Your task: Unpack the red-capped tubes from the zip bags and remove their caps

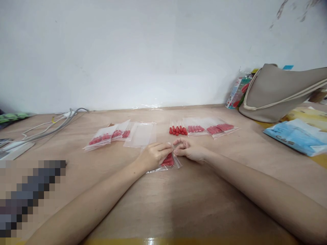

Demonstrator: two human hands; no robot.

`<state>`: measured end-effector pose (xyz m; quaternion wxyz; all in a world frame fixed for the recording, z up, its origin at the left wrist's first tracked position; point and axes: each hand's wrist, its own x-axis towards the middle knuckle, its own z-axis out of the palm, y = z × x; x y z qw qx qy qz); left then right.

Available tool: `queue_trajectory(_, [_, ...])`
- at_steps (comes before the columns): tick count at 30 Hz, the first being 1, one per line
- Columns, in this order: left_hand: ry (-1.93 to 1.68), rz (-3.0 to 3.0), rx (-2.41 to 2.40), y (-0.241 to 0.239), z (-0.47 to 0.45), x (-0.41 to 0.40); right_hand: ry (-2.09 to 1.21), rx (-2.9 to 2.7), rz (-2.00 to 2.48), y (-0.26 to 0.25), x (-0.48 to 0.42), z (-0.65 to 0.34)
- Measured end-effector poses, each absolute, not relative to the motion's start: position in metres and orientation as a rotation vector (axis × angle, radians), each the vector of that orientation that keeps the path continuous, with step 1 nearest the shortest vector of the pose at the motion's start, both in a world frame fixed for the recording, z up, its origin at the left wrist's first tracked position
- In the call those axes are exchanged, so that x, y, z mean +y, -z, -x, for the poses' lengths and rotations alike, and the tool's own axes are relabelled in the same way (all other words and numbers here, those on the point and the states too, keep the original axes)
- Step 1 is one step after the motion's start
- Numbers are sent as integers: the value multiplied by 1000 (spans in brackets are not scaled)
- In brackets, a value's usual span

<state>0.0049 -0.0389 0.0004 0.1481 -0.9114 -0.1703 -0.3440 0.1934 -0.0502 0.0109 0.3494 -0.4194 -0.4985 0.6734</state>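
A small clear plastic bag (pixel 169 161) with red pieces inside lies on the wooden table (pixel 158 200) in front of me. My left hand (pixel 153 156) pinches the bag's top edge, fingers closed over it. My right hand (pixel 188 149) pinches the same edge from the right, fingers curled. Loose red pieces (pixel 178 130) lie just beyond the hands. Filled bags (pixel 212 128) lie to the right of them, and more filled bags (pixel 107 136) lie at the left beside empty clear bags (pixel 141 134).
A grey cloth bag (pixel 278 92) leans at the back right against the white wall, with a colourful packet (pixel 236 90) beside it. A blue packet (pixel 297 136) lies at the right. Grey cables (pixel 51 127) run at the left. A blurred patch covers the lower left.
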Motion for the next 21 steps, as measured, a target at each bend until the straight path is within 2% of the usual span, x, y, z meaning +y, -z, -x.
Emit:
queue_trajectory(16, [948, 2553, -493, -1, -4, -41, -1812, -1230, 1100, -14, -52, -197])
queue_trajectory(21, [923, 2528, -543, 0, -2, -40, -1727, -1253, 1194, -18, -53, -197])
